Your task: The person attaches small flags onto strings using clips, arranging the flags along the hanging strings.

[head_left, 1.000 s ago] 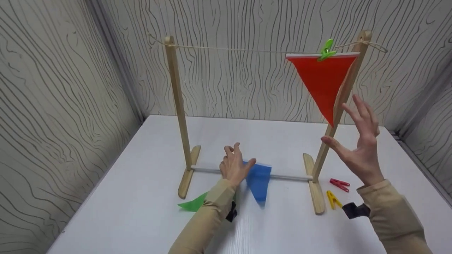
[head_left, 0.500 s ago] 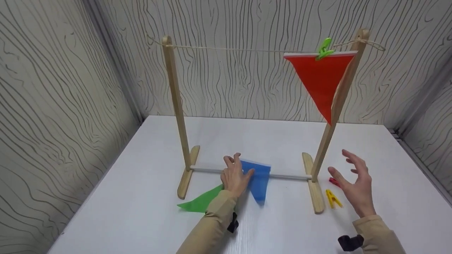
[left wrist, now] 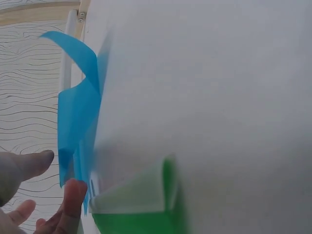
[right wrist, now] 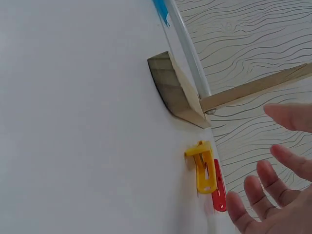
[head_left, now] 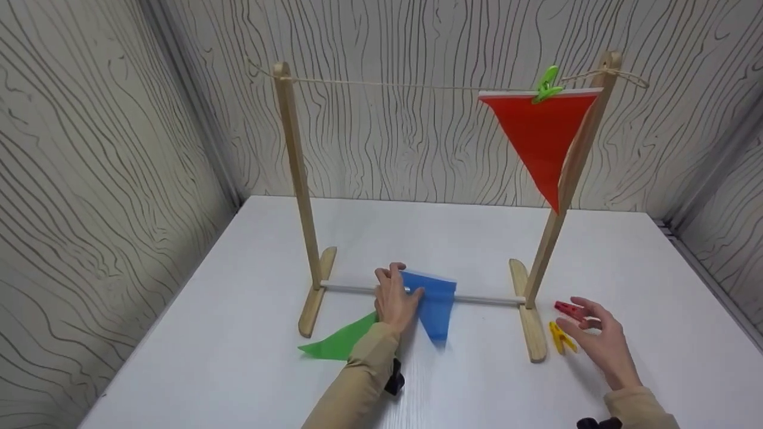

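Note:
My left hand (head_left: 394, 305) is at the left edge of a blue pennant (head_left: 440, 307), which lies across the white crossbar. In the left wrist view, thumb and fingers stand apart near the pennant's edge; contact is unclear. A green pennant (head_left: 346, 341) lies by my left forearm, partly hidden by it. To the right, my right hand (head_left: 603, 342) hovers with spread fingers beside a red clothespin (head_left: 568, 310) and a yellow clothespin (head_left: 561, 338). Above, a red pennant (head_left: 541, 137) hangs from the string (head_left: 381, 83), held by a light green clothespin (head_left: 547, 85).
A wooden frame stands on the white table (head_left: 238, 381), with a left post (head_left: 300, 179) and a right post (head_left: 575, 179). Its feet jut forward, and a low crossbar (head_left: 492, 300) joins the posts. Patterned walls (head_left: 381, 149) enclose the back and sides.
My right hand has come down from beside the red pennant to the clothespins, its fingers drawing nearer together. My left hand has lowered slightly at the blue pennant.

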The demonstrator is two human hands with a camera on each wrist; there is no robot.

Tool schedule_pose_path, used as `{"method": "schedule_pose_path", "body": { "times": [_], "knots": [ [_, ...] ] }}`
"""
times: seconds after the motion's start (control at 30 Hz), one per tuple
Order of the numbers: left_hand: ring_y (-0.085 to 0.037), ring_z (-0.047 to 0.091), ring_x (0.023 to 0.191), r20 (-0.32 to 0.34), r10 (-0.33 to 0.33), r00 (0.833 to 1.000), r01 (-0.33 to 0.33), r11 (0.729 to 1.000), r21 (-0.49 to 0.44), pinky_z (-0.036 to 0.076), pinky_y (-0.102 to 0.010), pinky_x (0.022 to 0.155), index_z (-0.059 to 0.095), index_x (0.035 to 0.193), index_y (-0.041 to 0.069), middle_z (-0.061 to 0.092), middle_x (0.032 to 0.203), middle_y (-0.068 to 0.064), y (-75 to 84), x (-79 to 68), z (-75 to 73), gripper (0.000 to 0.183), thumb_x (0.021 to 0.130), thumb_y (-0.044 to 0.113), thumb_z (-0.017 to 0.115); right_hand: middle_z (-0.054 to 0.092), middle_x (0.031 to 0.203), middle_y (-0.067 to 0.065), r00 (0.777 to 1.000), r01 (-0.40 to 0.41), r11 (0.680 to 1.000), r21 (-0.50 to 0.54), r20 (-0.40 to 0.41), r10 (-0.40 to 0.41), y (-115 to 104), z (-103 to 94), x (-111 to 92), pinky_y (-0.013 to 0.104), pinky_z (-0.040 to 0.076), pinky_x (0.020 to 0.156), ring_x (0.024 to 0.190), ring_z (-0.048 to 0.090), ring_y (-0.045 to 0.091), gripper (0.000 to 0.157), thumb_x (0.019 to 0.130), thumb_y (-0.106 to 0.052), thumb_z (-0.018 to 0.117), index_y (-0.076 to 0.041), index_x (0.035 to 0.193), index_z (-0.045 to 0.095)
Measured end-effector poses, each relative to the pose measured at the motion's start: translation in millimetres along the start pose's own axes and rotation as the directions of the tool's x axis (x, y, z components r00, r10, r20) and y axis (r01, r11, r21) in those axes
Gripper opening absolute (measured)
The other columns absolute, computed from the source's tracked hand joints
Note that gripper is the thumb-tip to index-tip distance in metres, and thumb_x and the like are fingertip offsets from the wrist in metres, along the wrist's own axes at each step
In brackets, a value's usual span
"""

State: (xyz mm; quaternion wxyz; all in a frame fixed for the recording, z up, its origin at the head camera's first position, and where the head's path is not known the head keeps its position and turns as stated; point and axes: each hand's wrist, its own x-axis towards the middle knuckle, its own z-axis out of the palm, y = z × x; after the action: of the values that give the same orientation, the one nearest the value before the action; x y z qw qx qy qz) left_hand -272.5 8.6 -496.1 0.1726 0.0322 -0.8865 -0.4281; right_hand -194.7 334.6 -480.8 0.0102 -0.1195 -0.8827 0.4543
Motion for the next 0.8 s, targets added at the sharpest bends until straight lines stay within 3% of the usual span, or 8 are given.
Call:
{"method": "schedule_pose_path", "body": {
  "times": [0.17, 0.27, 0.47, 0.8],
  "knots": [
    [-0.024, 0.051, 0.073, -0.013, -0.002, 1.000, 0.002, 1.000, -0.021, 0.046, -0.036, 0.057, 0.053, 0.117, 0.011, 0.046, 0.106, -0.013, -0.7, -0.8, 1.2, 0.048, 0.078, 0.012, 0.081, 0.041, 0.129, 0.025, 0.991, -0.044, 0.998, -0.054, 0.120, 0.051, 4.7, -4.6, 0.1, 0.023, 0.049, 0.067, 0.093, 0.051, 0.020, 0.077, 0.091, -0.037, 0.068, -0.001, 0.146, 0.030],
    [-0.026, 0.052, 0.076, -0.014, 0.001, 1.000, -0.001, 0.999, -0.040, 0.049, -0.041, 0.063, 0.053, 0.116, 0.010, 0.047, 0.107, -0.013, -0.2, -1.7, 1.1, 0.048, 0.077, 0.009, 0.081, 0.042, 0.124, 0.026, 0.989, -0.042, 0.996, -0.073, 0.136, 0.052, 5.3, -4.5, 0.2, 0.025, 0.049, 0.065, 0.092, 0.053, 0.022, 0.073, 0.090, -0.032, 0.069, 0.000, 0.144, 0.033],
    [-0.026, 0.051, 0.079, -0.006, -0.009, 1.000, 0.008, 0.997, -0.071, 0.049, -0.043, 0.072, 0.053, 0.115, 0.010, 0.047, 0.105, -0.013, -0.3, -1.7, 1.9, 0.048, 0.076, 0.006, 0.081, 0.045, 0.119, 0.028, 0.982, -0.071, 0.988, -0.136, 0.164, 0.093, 3.5, -3.4, 0.7, 0.027, 0.045, 0.068, 0.104, 0.049, 0.037, 0.071, 0.087, -0.035, 0.071, 0.003, 0.137, 0.036],
    [-0.025, 0.054, 0.089, 0.032, -0.079, 0.996, 0.083, 0.986, -0.144, 0.049, -0.042, 0.082, 0.055, 0.114, 0.009, 0.053, 0.104, -0.015, 0.1, 0.8, 0.9, 0.051, 0.072, -0.001, 0.081, 0.048, 0.115, 0.028, 0.968, -0.099, 0.974, -0.204, 0.208, 0.142, 3.5, -5.9, -0.8, 0.029, 0.047, 0.069, 0.093, 0.051, 0.030, 0.080, 0.082, -0.045, 0.075, 0.003, 0.134, 0.038]
  ]
}}
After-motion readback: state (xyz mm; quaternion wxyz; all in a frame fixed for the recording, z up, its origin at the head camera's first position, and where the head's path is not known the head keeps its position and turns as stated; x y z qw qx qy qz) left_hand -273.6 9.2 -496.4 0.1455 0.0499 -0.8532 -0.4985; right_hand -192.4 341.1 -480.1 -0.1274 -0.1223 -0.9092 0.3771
